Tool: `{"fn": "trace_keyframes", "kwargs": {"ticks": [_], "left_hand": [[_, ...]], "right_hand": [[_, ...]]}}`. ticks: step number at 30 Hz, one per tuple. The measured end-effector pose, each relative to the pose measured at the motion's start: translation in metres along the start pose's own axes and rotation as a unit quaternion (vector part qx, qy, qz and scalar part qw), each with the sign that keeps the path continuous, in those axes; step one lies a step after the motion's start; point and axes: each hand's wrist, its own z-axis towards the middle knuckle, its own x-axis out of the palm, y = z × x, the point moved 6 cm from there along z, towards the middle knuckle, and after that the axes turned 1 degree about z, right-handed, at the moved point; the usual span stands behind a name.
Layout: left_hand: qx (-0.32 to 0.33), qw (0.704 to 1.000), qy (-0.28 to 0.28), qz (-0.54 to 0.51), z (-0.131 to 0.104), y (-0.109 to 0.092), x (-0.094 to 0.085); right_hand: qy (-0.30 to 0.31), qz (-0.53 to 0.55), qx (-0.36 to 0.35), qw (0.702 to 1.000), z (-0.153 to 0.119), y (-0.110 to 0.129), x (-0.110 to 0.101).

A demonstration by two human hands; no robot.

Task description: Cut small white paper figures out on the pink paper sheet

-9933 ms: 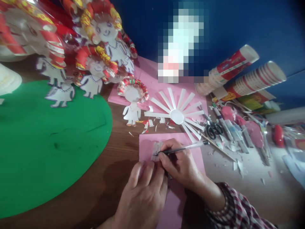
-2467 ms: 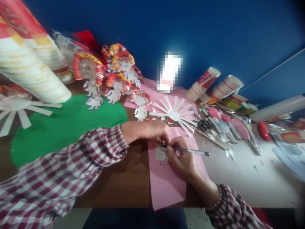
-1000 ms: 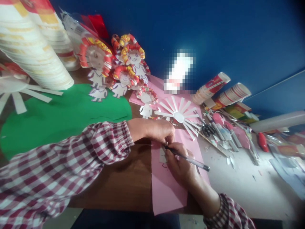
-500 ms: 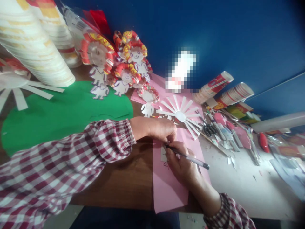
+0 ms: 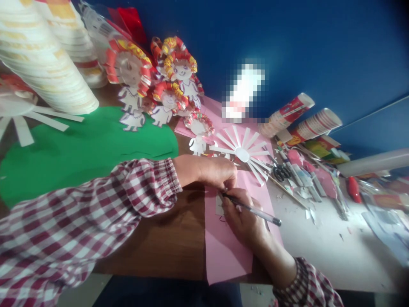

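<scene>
My right hand point(image 5: 244, 217) is closed around a pen point(image 5: 255, 209) with a clear barrel and dark ends, its tip pointing up and left. Just beyond it, my left hand point(image 5: 220, 172) is curled with the fingertips bent down at the pen's tip; what they pinch or press is hidden. Partly under the right hand lies a small whitish paper piece point(image 5: 219, 207) with dark lines. Beneath both hands is a sheet of pink paper point(image 5: 228, 260) on the brown table point(image 5: 166, 243).
Behind my hands lies a paper cup cut into white strips point(image 5: 242, 154). Several paper figures with red and yellow rings point(image 5: 182, 72) stand near the blue wall. Green paper point(image 5: 79, 157) and stacked cups point(image 5: 47, 55) are at left; scissors point(image 5: 281, 172) and pens at right.
The camera view has shifted very slightly. Both hands keep almost the same pose, with the pen tilted a little differently in my right hand.
</scene>
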Motion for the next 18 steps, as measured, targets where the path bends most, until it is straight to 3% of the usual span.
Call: {"fn": "trace_keyframes", "kwargs": {"ticks": [18], "left_hand": [[-0.008, 1.0, 0.018, 0.008, -0.0004, 0.005, 0.0033]], "right_hand": [[0.003, 0.011, -0.019, 1.0, -0.0006, -0.0016, 0.0022]]}}
